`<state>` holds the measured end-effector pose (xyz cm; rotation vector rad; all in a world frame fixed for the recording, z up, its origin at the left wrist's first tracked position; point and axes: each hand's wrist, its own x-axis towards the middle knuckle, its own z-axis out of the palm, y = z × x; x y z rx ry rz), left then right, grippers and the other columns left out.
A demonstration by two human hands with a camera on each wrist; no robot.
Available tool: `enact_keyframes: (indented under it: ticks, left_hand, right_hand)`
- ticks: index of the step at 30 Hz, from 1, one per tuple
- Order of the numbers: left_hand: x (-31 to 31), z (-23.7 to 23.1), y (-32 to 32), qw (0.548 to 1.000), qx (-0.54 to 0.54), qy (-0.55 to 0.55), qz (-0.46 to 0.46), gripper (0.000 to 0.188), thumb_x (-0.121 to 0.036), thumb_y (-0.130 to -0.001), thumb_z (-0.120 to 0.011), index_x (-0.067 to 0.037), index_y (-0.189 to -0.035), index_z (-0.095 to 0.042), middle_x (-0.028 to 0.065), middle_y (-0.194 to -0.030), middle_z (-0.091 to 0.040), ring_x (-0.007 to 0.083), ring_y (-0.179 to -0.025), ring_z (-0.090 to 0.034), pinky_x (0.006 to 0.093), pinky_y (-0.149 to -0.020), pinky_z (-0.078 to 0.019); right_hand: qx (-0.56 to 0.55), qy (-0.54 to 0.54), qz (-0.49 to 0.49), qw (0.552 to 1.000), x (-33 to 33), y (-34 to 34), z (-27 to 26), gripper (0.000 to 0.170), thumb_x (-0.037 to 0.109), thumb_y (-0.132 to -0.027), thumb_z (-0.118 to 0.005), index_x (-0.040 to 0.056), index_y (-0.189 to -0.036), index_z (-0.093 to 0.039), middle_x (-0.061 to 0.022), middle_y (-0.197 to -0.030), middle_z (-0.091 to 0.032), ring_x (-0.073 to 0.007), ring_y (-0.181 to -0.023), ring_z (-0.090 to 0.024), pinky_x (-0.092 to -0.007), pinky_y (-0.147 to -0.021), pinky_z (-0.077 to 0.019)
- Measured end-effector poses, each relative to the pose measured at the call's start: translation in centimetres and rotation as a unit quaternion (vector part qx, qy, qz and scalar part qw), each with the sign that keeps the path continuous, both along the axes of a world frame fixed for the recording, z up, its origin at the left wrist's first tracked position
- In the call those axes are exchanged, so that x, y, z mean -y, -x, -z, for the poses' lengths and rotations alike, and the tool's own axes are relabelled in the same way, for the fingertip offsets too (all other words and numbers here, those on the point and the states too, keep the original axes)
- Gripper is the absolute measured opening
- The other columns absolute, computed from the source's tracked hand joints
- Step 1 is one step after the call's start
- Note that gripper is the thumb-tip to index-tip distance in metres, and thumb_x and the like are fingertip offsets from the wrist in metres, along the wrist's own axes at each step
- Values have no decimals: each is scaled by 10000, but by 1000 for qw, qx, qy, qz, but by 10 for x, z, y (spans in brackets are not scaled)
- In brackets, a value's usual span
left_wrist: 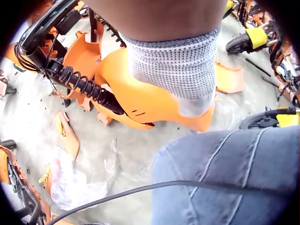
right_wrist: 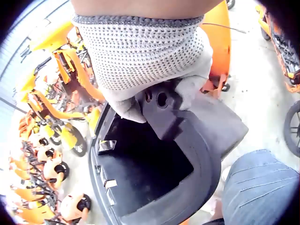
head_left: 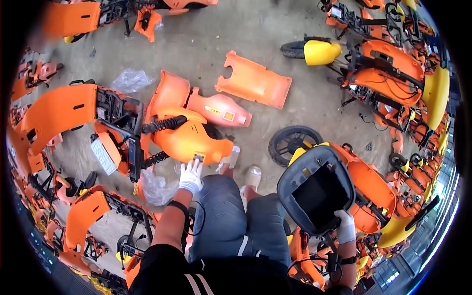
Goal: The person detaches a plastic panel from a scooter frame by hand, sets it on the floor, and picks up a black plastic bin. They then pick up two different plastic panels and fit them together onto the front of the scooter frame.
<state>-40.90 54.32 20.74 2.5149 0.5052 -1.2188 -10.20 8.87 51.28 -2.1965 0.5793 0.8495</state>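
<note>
A dark grey tub-like bin (head_left: 290,189) is held by its rim in the gloved right hand (head_left: 345,227), beside the person's right leg. In the right wrist view the gloved fingers (right_wrist: 133,110) grip the bin's edge (right_wrist: 206,154) near a round hole. The gloved left hand (head_left: 191,176) rests with extended fingers on the end of an orange fender-like cover (head_left: 189,142). The left wrist view shows the glove (left_wrist: 194,105) over that orange cover (left_wrist: 145,101), its fingers mostly hidden behind the hand.
Orange panels (head_left: 260,81) lie on the concrete floor, with clear plastic wrap (head_left: 132,80) nearby. A black wheel (head_left: 294,142) is ahead of the bin. Partly dismantled orange vehicles (head_left: 73,105) stand on both sides.
</note>
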Motion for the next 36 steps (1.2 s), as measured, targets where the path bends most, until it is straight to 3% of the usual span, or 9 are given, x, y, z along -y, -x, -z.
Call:
enact_keyframes:
  ticks: [2,6,14,16,18,21,24,29,36]
  left_hand:
    - [-8,-18,-8,996,-31,41,-67,744,-370,-852,-613,-133,-1519,-384,95,-1556,-420,316,-1462,-319,554,-1187,-228]
    - [-26,-81,11,954,44,88,-284,538,-344,-865,-592,-140,-1362,-572,149,-1275,-659,349,-1207,-602,451,-1040,-467]
    - [-122,-144,96,918,93,-38,-384,361,-300,-880,-597,-92,-1163,-678,221,-1095,-701,397,-1008,-679,459,-893,-541]
    - [-130,-174,54,882,177,-58,-432,295,-298,-896,-605,-52,-1032,-693,245,-1046,-700,413,-995,-674,468,-867,-541]
    - [-148,-131,34,874,211,-51,-434,279,-295,-892,-609,-58,-1014,-692,234,-1012,-708,407,-987,-676,456,-864,-544]
    - [-153,-137,-59,878,122,-11,-463,335,-277,-865,-624,-53,-1104,-692,224,-1065,-709,380,-1023,-679,416,-907,-536]
    - [-138,-153,-150,851,245,23,-463,378,-228,-870,-621,-30,-1189,-665,223,-1082,-712,343,-1049,-689,390,-924,-532]
    - [-129,-214,-265,892,243,88,-372,348,-188,-888,-627,-21,-1191,-660,231,-1074,-710,357,-1049,-686,390,-939,-531]
    - [-171,-269,-297,866,271,29,-419,396,-217,-898,-607,27,-1208,-645,238,-1106,-709,326,-1044,-695,378,-926,-527]
  right_hand:
    - [44,-19,-26,999,-23,-22,-17,53,129,-832,-641,88,-799,-641,15,-742,-596,-95,-655,-568,-268,-558,-425]
    - [14,-159,195,968,-40,-65,-48,117,124,-836,-635,146,-732,-586,36,-680,-544,-98,-605,-543,-268,-537,-414]
    - [132,-200,271,932,-55,-149,-118,130,130,-844,-654,107,-722,-615,24,-613,-539,-124,-535,-539,-260,-510,-416]
    - [130,-185,334,915,-62,-172,-125,157,117,-830,-658,117,-686,-596,34,-573,-499,-95,-486,-488,-262,-462,-361]
    - [154,-236,303,910,-35,-203,-107,140,143,-838,-669,112,-710,-622,38,-581,-498,-96,-492,-483,-257,-469,-360]
    - [135,-221,270,928,-12,-261,-73,143,169,-844,-679,111,-721,-634,40,-584,-491,-95,-486,-464,-254,-473,-355]
    - [87,-196,266,940,-16,-328,-44,142,173,-835,-673,95,-720,-646,21,-590,-523,-105,-499,-499,-261,-473,-378]
    - [1,-107,270,957,-31,-394,-5,133,157,-791,-688,88,-699,-621,-1,-604,-562,-136,-481,-522,-302,-450,-389]
    - [15,-66,232,970,0,-425,57,127,117,-690,-741,88,-772,-650,-7,-608,-553,-148,-473,-497,-319,-450,-377]
